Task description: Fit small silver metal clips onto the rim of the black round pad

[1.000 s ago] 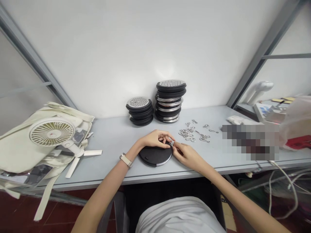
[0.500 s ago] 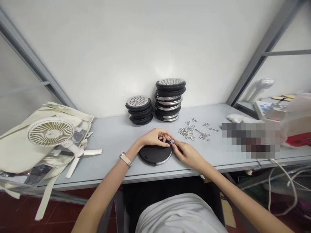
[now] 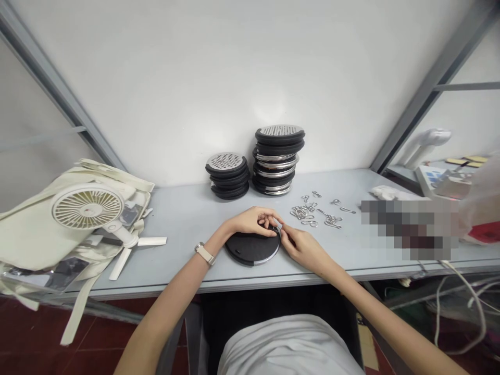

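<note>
A black round disc (image 3: 250, 248) lies flat near the front edge of the grey table (image 3: 187, 219). My left hand (image 3: 250, 221), with a watch on its wrist, rests curled on the disc's far rim. My right hand (image 3: 302, 246) pinches a small metal clip against the disc's right rim, where the fingertips of both hands meet. The clip itself is mostly hidden by my fingers. Loose metal clips and rings (image 3: 312, 213) lie just right of my hands.
Two stacks of black and chrome discs with perforated tops (image 3: 228, 176) (image 3: 278, 159) stand against the white wall. At the left, a cream fan (image 3: 88, 208) lies on a cream bag (image 3: 31, 234). Devices and a white cloth (image 3: 385, 192) sit right; cables hang below.
My hands stay at the disc's right rim; the right fingers have closed in tighter on the clip there. The view has shifted slightly.
</note>
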Action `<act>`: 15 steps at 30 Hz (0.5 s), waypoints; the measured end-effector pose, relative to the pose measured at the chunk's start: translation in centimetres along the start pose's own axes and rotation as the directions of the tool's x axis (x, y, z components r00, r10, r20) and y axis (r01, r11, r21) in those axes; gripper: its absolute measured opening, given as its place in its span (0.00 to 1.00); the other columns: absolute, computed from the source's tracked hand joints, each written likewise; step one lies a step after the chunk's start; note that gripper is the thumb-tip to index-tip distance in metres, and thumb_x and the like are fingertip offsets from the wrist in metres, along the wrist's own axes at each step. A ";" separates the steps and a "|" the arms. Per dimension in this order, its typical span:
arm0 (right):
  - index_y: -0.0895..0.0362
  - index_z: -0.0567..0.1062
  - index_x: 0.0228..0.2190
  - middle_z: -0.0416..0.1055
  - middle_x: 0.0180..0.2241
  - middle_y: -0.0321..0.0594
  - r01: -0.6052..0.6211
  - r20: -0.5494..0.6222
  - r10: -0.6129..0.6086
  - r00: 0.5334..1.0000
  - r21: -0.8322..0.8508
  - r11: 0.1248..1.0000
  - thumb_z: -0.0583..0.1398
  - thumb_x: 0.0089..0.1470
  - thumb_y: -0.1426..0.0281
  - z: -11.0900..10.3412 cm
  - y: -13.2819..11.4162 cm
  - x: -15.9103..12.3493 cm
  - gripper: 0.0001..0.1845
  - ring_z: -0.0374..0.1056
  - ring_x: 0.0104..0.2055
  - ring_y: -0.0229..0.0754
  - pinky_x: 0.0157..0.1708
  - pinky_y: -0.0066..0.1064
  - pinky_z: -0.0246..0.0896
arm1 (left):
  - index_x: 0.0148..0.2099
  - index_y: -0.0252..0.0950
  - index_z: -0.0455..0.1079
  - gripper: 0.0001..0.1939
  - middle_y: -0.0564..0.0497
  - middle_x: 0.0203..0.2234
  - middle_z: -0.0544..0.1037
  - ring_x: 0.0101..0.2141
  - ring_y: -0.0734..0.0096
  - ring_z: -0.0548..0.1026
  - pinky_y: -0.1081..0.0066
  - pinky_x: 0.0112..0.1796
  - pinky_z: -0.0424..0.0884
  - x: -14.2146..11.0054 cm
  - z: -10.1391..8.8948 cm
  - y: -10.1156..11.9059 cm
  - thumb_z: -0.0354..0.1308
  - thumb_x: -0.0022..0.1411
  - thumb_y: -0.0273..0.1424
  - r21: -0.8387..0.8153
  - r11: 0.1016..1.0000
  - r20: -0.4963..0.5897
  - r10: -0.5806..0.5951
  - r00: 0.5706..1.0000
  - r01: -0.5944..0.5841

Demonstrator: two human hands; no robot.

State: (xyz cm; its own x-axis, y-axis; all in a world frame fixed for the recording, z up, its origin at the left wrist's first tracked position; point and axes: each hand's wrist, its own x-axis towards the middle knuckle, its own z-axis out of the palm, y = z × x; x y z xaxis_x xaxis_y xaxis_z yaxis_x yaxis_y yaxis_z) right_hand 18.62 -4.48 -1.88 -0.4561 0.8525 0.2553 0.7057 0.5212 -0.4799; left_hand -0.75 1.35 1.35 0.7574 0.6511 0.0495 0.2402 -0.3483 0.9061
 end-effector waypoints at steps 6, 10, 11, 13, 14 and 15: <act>0.55 0.64 0.28 0.67 0.20 0.37 -0.005 -0.012 0.004 1.000 -0.157 0.988 0.45 0.60 0.68 0.3 -0.1 0.2 0.13 0.62 0.21 0.38 0.24 0.28 0.46 | 0.49 0.31 0.69 0.25 0.49 0.33 0.72 0.27 0.81 0.62 0.76 0.32 0.61 0.1 0.0 0.0 0.66 0.48 0.31 -0.027 1.000 -0.008 -0.006 1.000 0.005; 0.55 0.64 0.26 0.67 0.20 0.37 0.001 0.001 -0.001 1.000 -0.106 0.994 0.45 0.60 0.67 0.1 0.0 0.0 0.14 0.62 0.21 0.37 0.25 0.27 0.47 | 0.49 0.31 0.70 0.25 0.48 0.33 0.74 0.27 0.81 0.62 0.76 0.31 0.60 0.1 0.0 0.0 0.66 0.48 0.32 -0.019 1.000 -0.008 0.006 1.000 -0.006; 0.55 0.64 0.26 0.67 0.20 0.37 0.003 0.002 -0.003 1.000 -0.095 0.995 0.45 0.60 0.66 0.0 0.0 0.0 0.14 0.61 0.21 0.37 0.25 0.27 0.47 | 0.49 0.31 0.70 0.25 0.48 0.33 0.74 0.27 0.81 0.63 0.76 0.31 0.59 0.1 0.0 0.0 0.66 0.48 0.32 -0.017 1.000 -0.010 0.006 1.000 -0.006; 0.55 0.64 0.25 0.66 0.20 0.36 0.008 0.002 -0.008 1.000 -0.071 0.997 0.45 0.60 0.66 0.0 0.0 -0.1 0.14 0.61 0.21 0.37 0.25 0.27 0.47 | 0.50 0.31 0.70 0.25 0.47 0.34 0.75 0.27 0.81 0.63 0.76 0.31 0.59 0.1 0.0 -0.1 0.66 0.48 0.32 -0.019 1.000 -0.010 0.005 1.000 -0.006; 0.55 0.63 0.25 0.66 0.20 0.36 0.008 0.001 -0.008 1.000 -0.059 0.998 0.45 0.60 0.66 0.0 0.0 -0.1 0.14 0.61 0.21 0.37 0.25 0.27 0.47 | 0.50 0.31 0.70 0.25 0.47 0.34 0.75 0.27 0.81 0.63 0.76 0.31 0.59 0.1 0.0 -0.1 0.66 0.48 0.32 -0.020 1.000 -0.009 0.007 1.000 -0.007; 0.55 0.63 0.25 0.66 0.20 0.36 0.006 0.000 -0.006 1.000 -0.047 0.999 0.46 0.60 0.66 0.0 -0.1 -0.1 0.14 0.61 0.21 0.37 0.25 0.27 0.48 | 0.50 0.31 0.70 0.25 0.47 0.34 0.75 0.27 0.81 0.63 0.76 0.31 0.59 0.1 0.0 -0.2 0.66 0.48 0.32 -0.019 1.000 -0.007 0.008 1.000 -0.008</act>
State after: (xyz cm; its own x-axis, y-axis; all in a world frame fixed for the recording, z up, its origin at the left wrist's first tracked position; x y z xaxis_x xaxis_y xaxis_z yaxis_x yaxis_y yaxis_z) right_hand 18.64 -4.64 -1.84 -0.4600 0.8496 0.2579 0.7278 0.5272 -0.4385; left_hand -0.72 1.49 1.21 0.7552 0.6528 0.0598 0.2220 -0.3406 0.9136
